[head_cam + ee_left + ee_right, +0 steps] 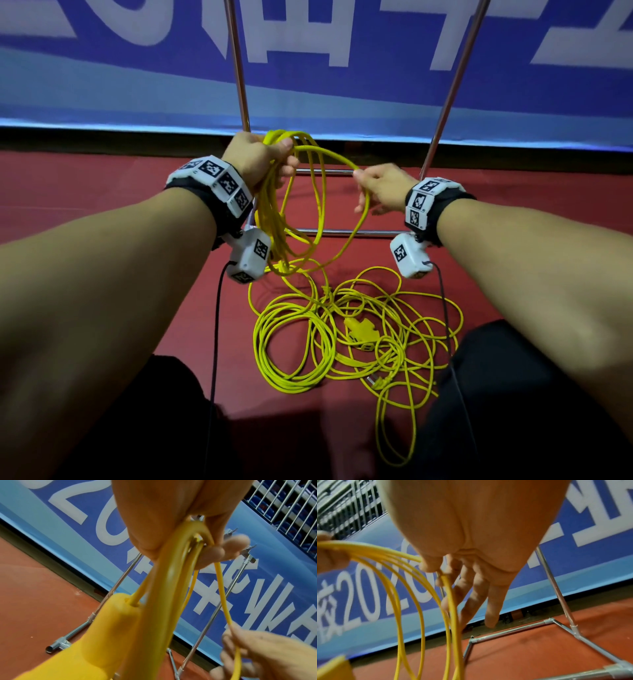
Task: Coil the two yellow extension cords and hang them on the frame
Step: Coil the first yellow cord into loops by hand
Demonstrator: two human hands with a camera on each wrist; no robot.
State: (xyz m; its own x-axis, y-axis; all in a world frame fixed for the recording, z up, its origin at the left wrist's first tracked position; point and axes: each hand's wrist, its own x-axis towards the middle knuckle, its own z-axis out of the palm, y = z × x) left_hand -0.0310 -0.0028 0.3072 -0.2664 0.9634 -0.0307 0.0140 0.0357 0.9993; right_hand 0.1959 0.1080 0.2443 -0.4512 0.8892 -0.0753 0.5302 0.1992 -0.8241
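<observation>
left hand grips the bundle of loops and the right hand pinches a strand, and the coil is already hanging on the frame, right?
Not quite. The coil is not on the frame; the head view shows it hanging from the left hand, in front of the frame. The rest holds: the left hand grips the loops and the right hand pinches a strand.

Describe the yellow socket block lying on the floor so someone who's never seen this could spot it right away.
Start at the metal frame standing on the red floor, then look nearer the person to the loose yellow cord pile. The socket block lies in its middle: a chunky solid yellow lump among thin loops, unlike the flat plug nearer the person.
</observation>
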